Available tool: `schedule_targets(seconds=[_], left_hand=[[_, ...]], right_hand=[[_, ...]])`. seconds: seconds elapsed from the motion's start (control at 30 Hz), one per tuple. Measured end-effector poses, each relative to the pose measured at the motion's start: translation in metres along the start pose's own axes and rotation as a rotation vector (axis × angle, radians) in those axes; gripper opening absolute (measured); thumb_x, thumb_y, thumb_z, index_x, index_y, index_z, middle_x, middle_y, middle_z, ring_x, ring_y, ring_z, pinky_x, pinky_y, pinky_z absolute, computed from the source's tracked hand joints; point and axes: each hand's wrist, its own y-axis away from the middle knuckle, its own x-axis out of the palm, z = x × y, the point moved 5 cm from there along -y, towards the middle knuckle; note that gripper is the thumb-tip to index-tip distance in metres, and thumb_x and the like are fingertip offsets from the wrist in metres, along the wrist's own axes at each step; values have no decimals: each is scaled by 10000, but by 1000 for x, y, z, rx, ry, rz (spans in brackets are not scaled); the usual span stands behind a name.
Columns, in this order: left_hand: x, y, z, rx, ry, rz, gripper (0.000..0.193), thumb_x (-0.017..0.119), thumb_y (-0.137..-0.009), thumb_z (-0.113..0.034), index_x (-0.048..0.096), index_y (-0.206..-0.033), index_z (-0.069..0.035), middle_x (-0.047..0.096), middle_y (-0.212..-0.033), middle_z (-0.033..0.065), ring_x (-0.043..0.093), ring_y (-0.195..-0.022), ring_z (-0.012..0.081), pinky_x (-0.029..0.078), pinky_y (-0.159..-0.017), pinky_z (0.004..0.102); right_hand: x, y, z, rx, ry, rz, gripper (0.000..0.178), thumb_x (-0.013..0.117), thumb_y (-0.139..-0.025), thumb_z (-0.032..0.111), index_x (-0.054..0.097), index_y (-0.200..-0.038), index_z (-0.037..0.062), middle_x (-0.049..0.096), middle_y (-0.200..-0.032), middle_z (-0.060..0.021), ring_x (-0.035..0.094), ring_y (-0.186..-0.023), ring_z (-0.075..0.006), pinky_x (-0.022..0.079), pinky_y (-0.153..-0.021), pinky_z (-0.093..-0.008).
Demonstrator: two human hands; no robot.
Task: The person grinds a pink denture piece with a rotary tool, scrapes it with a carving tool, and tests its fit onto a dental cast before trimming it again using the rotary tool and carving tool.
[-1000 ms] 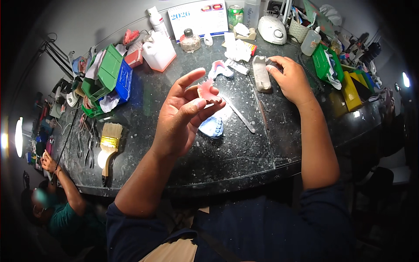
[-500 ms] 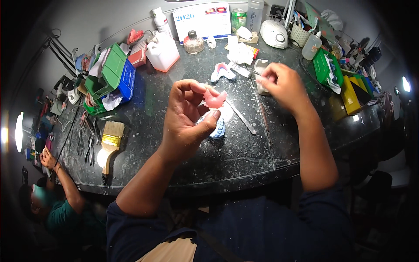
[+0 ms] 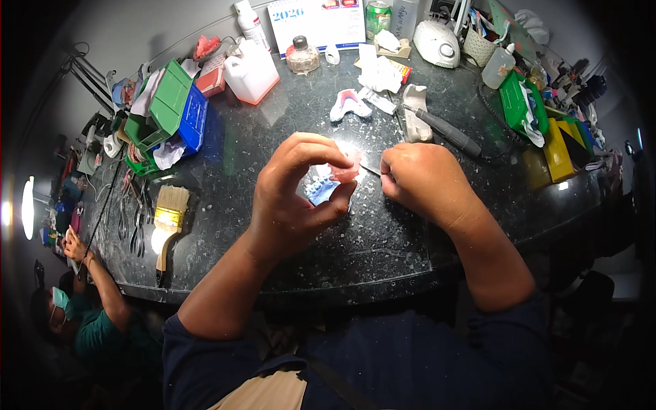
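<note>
Between the thumb and fingertips of my left hand (image 3: 294,184) is a pink denture base plate (image 3: 346,171), held up over the bench. Below it, partly hidden by that hand, sits a blue dental cast (image 3: 321,189). My right hand (image 3: 427,179) is closed at the bench just right of the plate, around a slim metal spatula (image 3: 370,169); only its thin end shows, pointing toward the plate. Beyond the right hand, a dark grey rotary handpiece (image 3: 451,133) rests against a whitish curved holder (image 3: 416,113).
Farther back lie a white-and-pink dental cast (image 3: 350,106) and crumpled tissue (image 3: 380,74). A wide paintbrush (image 3: 169,219) and pliers (image 3: 139,222) are at left, near green and blue bins (image 3: 188,123). A white jug (image 3: 251,72) stands behind. A co-worker's hand (image 3: 75,247) shows far left.
My right hand has left the handpiece and holder, come down toward me, and closed on the spatula that lay on the bench. The pink plate has tilted in my left hand.
</note>
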Motion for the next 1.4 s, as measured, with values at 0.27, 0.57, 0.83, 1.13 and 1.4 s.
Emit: schedule_targets(seconds=[0.27,0.57,0.83,1.13,1.4], left_hand=[[0,1,-3,51,21,13,324,816,-881,105,657,-1123,-39,682,-1205,127,701,-1164,204,507,-1190,431],[2,5,8,-278,653,-125,160,690,-1073,-38,578,-1186,-40,723,-1181,150,737,-1142,233,597,-1073,450],[2,4,15,-456,798,-157,151,691,-1087,-43,591,-1199,-22,762,-1228,170,751,-1192,225,603,-1087,421],[5,3,13,-343,786,-151,174,697,-1066,27,582,-1176,-41,745,-1301,185,717,-1248,217,542,-1137,410],[6,3,10,-298,716,-111,170,700,-1067,26,572,-1159,-37,736,-1322,208,705,-1262,223,527,-1136,413]], right_hand=[[4,-3,3,-41,1,-110,171,790,-867,155,710,-964,39,752,-943,-151,766,-874,-382,624,-791,-476],[-20,-6,-8,186,-1209,-125,335,608,-1018,22,703,-1337,-19,742,-1139,-97,713,-983,-143,615,-828,-329],[-30,0,4,-1,-1550,-332,364,727,-1106,233,657,-1319,-54,694,-1084,-72,701,-996,-143,582,-917,-318],[-44,15,32,-315,-1001,-652,238,803,-995,-5,701,-1206,-44,800,-1093,-174,811,-1048,-256,654,-943,-392],[-48,12,34,-431,-823,-662,260,828,-869,-114,748,-1090,-3,797,-1014,-138,821,-1054,-311,664,-965,-442]])
